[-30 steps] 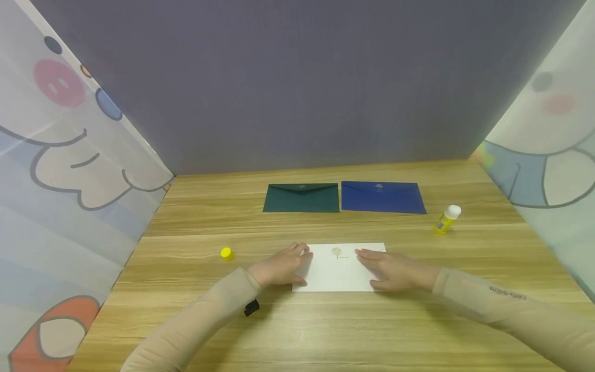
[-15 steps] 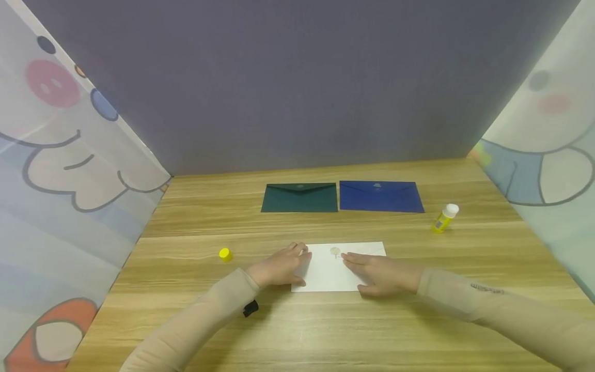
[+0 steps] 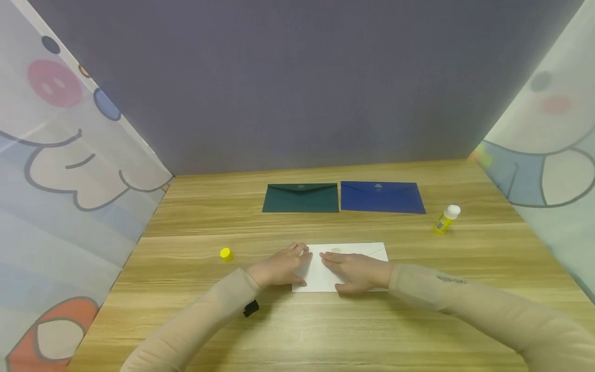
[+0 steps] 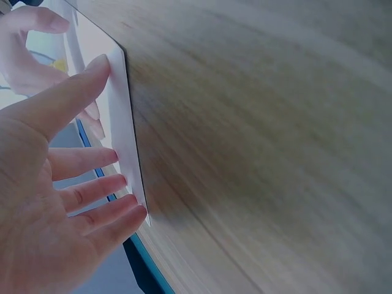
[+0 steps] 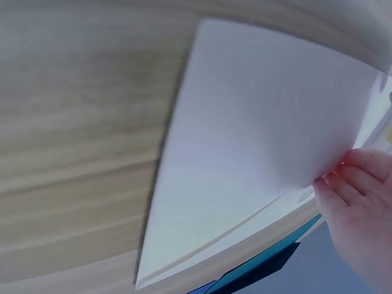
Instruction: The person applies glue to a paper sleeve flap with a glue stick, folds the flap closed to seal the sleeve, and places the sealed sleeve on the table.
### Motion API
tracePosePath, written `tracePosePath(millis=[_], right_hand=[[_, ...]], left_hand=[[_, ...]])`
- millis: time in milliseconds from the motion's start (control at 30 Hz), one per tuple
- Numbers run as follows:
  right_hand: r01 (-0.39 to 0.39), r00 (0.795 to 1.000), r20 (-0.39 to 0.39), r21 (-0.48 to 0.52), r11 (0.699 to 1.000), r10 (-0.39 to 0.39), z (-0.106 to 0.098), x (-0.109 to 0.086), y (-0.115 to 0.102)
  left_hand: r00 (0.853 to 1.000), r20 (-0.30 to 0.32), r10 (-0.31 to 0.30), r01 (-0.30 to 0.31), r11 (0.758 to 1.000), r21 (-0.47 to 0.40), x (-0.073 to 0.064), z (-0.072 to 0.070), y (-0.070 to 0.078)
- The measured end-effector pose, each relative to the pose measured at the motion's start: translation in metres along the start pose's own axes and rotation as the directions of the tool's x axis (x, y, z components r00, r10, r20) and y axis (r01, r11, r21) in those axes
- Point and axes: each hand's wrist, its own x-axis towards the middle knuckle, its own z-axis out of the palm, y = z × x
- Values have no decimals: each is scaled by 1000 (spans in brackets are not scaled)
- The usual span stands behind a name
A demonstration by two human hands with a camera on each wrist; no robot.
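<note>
A white envelope [image 3: 321,280] lies flat at the middle of the wooden table, its flap toward the far side. My left hand [image 3: 284,266] rests on its left end, fingers extended and slightly bent in the left wrist view, fingertips on the paper. Across the envelope's middle my right hand [image 3: 360,271] lies with straight fingers along the flap, partly covering a small gold print [image 3: 336,250]. In the right wrist view the fingertips touch the paper beside the flap's edge, while the right end of the envelope [image 5: 233,141] shows uncovered.
Farther back lie a dark green envelope [image 3: 301,200] and a blue envelope [image 3: 382,199], side by side. A yellow glue stick [image 3: 446,220] with a white top is at the right. A small yellow cap [image 3: 226,254] sits to the left. Behind the table rises a grey panel [image 3: 307,93].
My right hand has slid left along the white envelope, from its right end to the middle, over the print. My left hand has stayed on the left end.
</note>
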Motion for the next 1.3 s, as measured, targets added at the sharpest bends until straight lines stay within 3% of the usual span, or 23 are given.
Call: tracePosePath(millis=[400, 700, 1033, 1300], right_hand=[[-22, 1000, -3, 15, 1000, 22, 3, 0, 5], [-52, 998, -16, 56, 997, 52, -2, -18, 15], [-3, 998, -61, 12, 1000, 3, 2, -37, 32], [-40, 997, -65, 5, 999, 40, 7, -56, 41]], left_hand=[[1000, 2, 11, -11, 1000, 15, 0, -1, 1], [1000, 17, -7, 6, 1000, 13, 1, -1, 1], [1000, 24, -3, 3, 1000, 10, -1, 0, -1], [999, 38, -16, 16, 1000, -12, -2, -2, 1]])
